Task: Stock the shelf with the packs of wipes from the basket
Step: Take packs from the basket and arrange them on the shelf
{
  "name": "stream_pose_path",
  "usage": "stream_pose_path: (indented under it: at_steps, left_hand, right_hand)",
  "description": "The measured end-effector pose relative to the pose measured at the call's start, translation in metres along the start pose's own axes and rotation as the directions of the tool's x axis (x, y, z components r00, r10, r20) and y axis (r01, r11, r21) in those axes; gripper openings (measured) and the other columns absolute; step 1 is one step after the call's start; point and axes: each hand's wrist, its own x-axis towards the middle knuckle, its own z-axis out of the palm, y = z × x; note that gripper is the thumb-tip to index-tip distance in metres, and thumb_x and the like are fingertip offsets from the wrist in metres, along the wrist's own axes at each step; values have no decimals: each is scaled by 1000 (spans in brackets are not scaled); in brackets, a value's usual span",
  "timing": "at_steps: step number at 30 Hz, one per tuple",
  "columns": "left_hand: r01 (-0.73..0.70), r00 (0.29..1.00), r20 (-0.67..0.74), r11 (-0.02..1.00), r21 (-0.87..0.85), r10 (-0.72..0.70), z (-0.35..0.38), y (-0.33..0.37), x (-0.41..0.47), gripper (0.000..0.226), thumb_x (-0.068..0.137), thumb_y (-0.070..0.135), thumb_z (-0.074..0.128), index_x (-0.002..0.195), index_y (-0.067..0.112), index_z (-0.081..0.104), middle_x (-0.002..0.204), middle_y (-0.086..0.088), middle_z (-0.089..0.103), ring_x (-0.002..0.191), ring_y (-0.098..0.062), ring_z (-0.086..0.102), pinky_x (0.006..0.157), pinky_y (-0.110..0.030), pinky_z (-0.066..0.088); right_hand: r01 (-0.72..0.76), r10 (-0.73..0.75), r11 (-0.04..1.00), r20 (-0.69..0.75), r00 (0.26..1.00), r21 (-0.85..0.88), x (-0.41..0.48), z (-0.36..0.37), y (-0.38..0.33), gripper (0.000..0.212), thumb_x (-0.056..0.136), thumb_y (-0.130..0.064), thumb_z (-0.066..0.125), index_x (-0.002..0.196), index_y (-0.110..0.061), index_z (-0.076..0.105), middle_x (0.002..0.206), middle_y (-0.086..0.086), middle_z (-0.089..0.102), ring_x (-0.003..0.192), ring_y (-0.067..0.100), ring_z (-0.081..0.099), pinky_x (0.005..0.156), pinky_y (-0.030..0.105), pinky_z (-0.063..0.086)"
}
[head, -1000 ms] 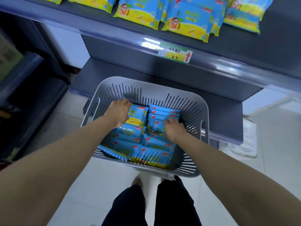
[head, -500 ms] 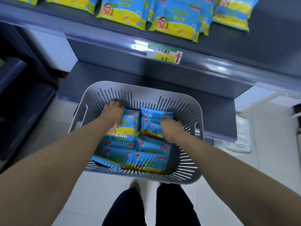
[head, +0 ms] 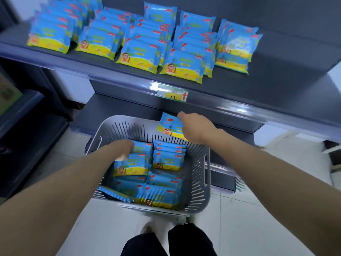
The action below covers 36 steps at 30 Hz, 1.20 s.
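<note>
Grey shelf lip [head: 118,81] with price tag [head: 172,94] sits above the held pack [head: 169,124].

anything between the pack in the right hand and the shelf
Nothing visible. The right hand holds the pack over the basket's far rim; the shelf above has bare space right of its stacked packs.

A shop: dark shelf [head: 276,84] lined with rows of identical packs [head: 140,56], price label [head: 172,95] (red arrow, yellow strip) on its front edge.

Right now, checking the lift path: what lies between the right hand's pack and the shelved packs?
The shelf's front rail with its price tag, seen in the head view.
</note>
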Motion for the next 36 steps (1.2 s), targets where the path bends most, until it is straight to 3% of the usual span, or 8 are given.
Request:
stream_pose_path:
  at_steps: [2,9,13,17,24,27,31,36]
  left_hand:
    - [30,1000,8,1000,8,-30,5,-1,0,47,87,17,60,130,12,44,139,-9,43,125,-27,45,98,-33,42]
    - [96,995,8,995,23,-96,39,7,10,66,86,24,62,142,14,30,143,-11,36,126,-30,42,102,-39,37]
    - [106,994,-24,992,67,-104,51,9,6,46,86,21,57,129,10,46,129,-13,45,116,-31,46,99,-41,41]
    - [41,997,69,998,-47,-38,40,12,-7,44,78,21,69,118,10,54,124,-9,57,107,-27,57,91,-34,49]
    - [-183,968,-197,974,-130,156,-90,44,-68,21,71,16,72,80,8,56,75,-5,51,71,-24,47,59,-27,32]
    - [-292,916,-316,951,-100,248,-154,72,-96,21,73,21,74,85,9,61,75,0,55,70,-21,51,53,-27,32]
    - [-432,817,-441,901,-42,371,-219,113,-112,20,75,23,75,86,12,62,80,-1,58,73,-19,52,55,-26,36]
    - [-494,755,-564,856,-153,335,-264,156,-97,19,74,20,76,80,16,58,74,2,56,68,-17,50,61,-31,41]
  right_hand:
    - [20,-21,1000,-41,999,-23,-2,-5,2,32,89,-3,43,120,-9,42,102,15,60,78,30,51,59,33,36]
    - [22,-23,1000,-7,1000,-10,-5,24,5,29,90,-3,43,118,-11,42,94,13,60,71,28,54,54,32,38]
    - [23,-23,1000,-9,1000,1,-5,32,4,32,90,-2,43,120,-11,42,93,14,61,74,30,57,55,34,40]
    - [32,-31,999,-16,999,20,-8,25,3,32,90,-4,45,120,-16,45,98,11,61,75,28,55,56,33,40]
    - [44,-40,999,-133,990,27,-19,-42,19,26,88,-14,54,113,-20,47,105,9,60,81,27,51,63,33,40]
    - [8,-1,999,-209,978,34,-28,-85,45,34,90,-16,52,122,-22,46,109,11,59,86,30,53,66,35,44]
    - [-88,97,995,-303,948,42,-31,-134,96,46,90,-12,52,135,-22,46,129,11,55,112,32,53,87,37,46]
    - [-208,212,977,-269,940,43,-4,-161,161,45,88,-17,60,131,-21,49,126,15,56,111,33,53,90,37,47]
